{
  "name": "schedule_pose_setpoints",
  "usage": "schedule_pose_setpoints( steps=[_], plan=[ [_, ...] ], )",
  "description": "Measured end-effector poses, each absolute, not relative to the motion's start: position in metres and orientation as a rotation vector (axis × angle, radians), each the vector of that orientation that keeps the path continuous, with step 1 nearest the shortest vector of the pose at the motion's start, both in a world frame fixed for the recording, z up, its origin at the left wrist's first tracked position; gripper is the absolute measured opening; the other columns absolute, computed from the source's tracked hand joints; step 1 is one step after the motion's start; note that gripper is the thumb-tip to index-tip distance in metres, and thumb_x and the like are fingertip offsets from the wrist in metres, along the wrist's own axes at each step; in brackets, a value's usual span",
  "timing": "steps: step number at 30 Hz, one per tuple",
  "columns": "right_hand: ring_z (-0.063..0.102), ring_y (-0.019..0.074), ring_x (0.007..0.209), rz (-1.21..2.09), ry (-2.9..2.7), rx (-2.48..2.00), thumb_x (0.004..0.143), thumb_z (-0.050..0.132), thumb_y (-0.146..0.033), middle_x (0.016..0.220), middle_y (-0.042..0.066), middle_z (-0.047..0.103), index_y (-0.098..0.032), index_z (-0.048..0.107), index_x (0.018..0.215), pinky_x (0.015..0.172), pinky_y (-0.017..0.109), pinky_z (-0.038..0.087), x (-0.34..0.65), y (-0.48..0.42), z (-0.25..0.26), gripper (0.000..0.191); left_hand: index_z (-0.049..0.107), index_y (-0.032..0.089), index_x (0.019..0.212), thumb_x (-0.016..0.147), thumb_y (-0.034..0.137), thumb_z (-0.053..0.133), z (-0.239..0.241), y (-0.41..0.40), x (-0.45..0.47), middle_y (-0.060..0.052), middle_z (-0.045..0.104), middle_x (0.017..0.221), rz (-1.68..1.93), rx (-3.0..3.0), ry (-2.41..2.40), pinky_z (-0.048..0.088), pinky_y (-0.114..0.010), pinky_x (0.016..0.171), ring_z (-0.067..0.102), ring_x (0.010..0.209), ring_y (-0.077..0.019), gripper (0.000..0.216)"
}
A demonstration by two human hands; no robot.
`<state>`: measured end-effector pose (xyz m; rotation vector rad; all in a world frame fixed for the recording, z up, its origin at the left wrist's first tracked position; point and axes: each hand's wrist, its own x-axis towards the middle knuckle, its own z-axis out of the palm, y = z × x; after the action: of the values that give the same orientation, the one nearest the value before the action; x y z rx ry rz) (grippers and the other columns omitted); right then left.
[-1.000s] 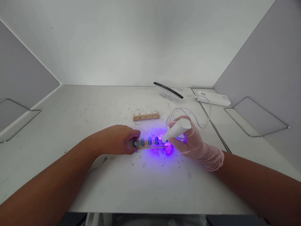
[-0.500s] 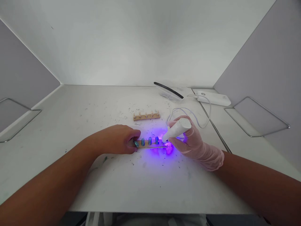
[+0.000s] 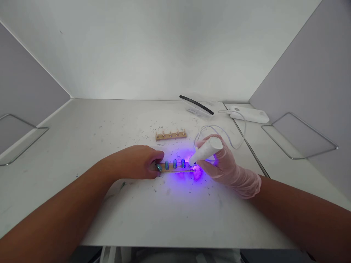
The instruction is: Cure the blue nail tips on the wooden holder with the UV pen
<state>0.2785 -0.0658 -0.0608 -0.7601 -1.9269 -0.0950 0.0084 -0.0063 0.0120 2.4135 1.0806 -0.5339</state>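
At the middle of the bench (image 3: pixel 82 124), the bare left hand (image 3: pixel 137 162) pinches the left end of a wooden strip (image 3: pixel 175 168) carrying painted nail tips. The gloved right hand (image 3: pixel 225 164) has its fingers wrapped around a white lamp pen (image 3: pixel 205 150), whose violet beam falls on the strip's right end. Risk: the looped cord (image 3: pixel 233 133) could snag and pull the beam off target. A second strip (image 3: pixel 170 135) lies just behind; open bench remains to the left and front.

A nail-art workstation: beyond the gloved right hand (image 3: pixel 225 164) gripping a UV curing lamp (image 3: pixel 205 151) lie a nail file (image 3: pixel 196 104), spare tip holder (image 3: pixel 170 135) (white partitions enclose the table (image 3: pixel 82 138)).
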Motion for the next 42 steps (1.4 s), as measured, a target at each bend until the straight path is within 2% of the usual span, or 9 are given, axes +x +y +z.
schedule_pose_setpoints(
  steps=[5, 14, 20, 36, 42],
  plan=[
    [0.061, 0.0191, 0.073, -0.106, -1.93, -0.754, 0.092, 0.065, -0.021, 0.087, 0.0, 0.068, -0.028, 0.056, 0.123, 0.072, 0.042, 0.052, 0.278, -0.0654, -0.0595, 0.033, 0.045, 0.024, 0.075, 0.078, 0.034, 0.059, 0.0137, -0.0073, 0.0107, 0.001, 0.059, 0.071, -0.548, 2.405, 1.095, 0.028, -0.034, 0.059, 0.049, 0.064, -0.0176, 0.017],
    [0.061, 0.0188, 0.074, -0.072, -1.94, -0.75, 0.09, 0.064, -0.017, 0.092, 0.001, 0.069, -0.03, 0.059, 0.123, 0.076, 0.043, 0.052, 0.2786, -0.066, -0.0583, 0.035, 0.044, 0.025, 0.075, 0.08, 0.036, 0.058, 0.0137, -0.0074, 0.0083, 0.001, 0.059, 0.072, -0.536, 2.417, 1.079, 0.03, -0.034, 0.059, 0.048, 0.064, -0.0174, 0.018],
    [0.06, 0.0193, 0.075, -0.044, -1.935, -0.741, 0.088, 0.064, -0.015, 0.093, 0.001, 0.069, -0.031, 0.058, 0.127, 0.079, 0.043, 0.051, 0.279, -0.0661, -0.0591, 0.043, 0.044, 0.024, 0.075, 0.079, 0.036, 0.058, 0.0137, -0.0071, 0.0086, 0.001, 0.059, 0.071, -0.524, 2.411, 1.073, 0.029, -0.034, 0.059, 0.047, 0.064, -0.0175, 0.019],
    [0.06, 0.0197, 0.074, -0.092, -1.93, -0.736, 0.09, 0.063, -0.017, 0.089, 0.0, 0.069, -0.03, 0.057, 0.121, 0.074, 0.043, 0.051, 0.2779, -0.0653, -0.058, 0.034, 0.045, 0.025, 0.075, 0.079, 0.035, 0.058, 0.0156, -0.0077, 0.0105, 0.001, 0.059, 0.072, -0.533, 2.405, 1.075, 0.029, -0.034, 0.06, 0.049, 0.065, -0.0182, 0.017],
    [0.061, 0.02, 0.074, -0.079, -1.933, -0.741, 0.089, 0.064, -0.017, 0.092, 0.001, 0.07, -0.031, 0.057, 0.126, 0.076, 0.044, 0.052, 0.2777, -0.0656, -0.0572, 0.04, 0.044, 0.024, 0.075, 0.08, 0.035, 0.058, 0.0147, -0.0071, 0.0096, 0.001, 0.059, 0.072, -0.541, 2.408, 1.078, 0.029, -0.034, 0.059, 0.049, 0.064, -0.0178, 0.018]
  ],
)
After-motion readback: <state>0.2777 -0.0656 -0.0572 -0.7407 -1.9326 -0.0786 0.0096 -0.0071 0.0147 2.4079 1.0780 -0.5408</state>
